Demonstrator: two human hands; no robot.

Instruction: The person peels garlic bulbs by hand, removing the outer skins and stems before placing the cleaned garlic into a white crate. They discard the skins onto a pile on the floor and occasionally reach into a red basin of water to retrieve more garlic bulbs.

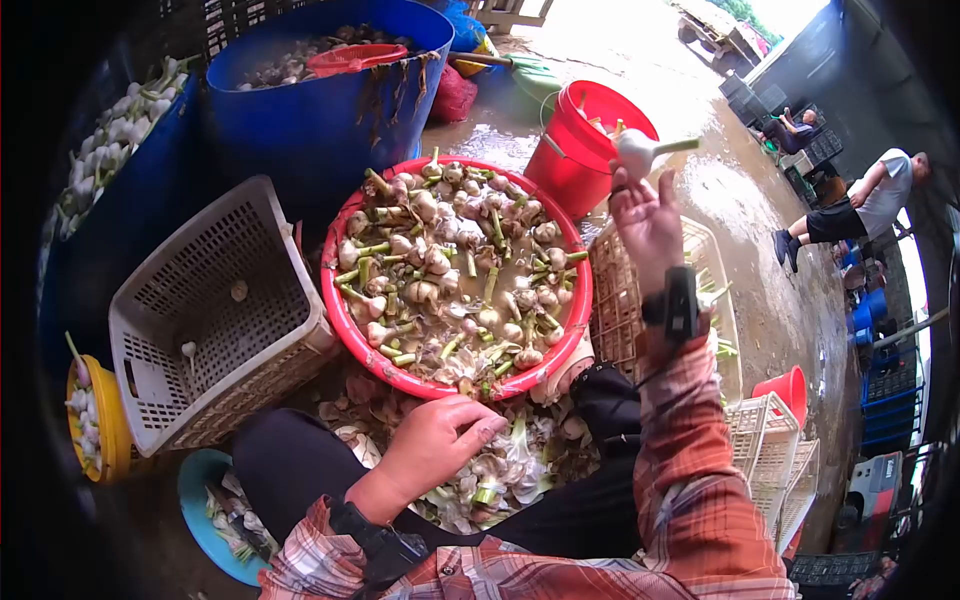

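My right hand (648,225) is raised at the right, palm towards me. A trimmed garlic bulb (636,153) with a short green stem sits at its fingertips, which are partly hidden behind the bulb. My left hand (435,445) is low over my lap, back up, its fingers curled. Whatever it may hold is hidden. Just beyond it stands a red-rimmed tub (335,290) full of dirty garlic bulbs (425,290) with cut stems. Peeled garlic skins (515,460) lie heaped between my legs.
A pale plastic crate (150,400) with a few bulbs stands left. Behind are a large blue barrel (300,120) and a red bucket (560,160). More crates (725,250) stand at the right. A yellow bucket (118,420) and teal basin (200,520) sit left. A person (880,195) stands at far right.
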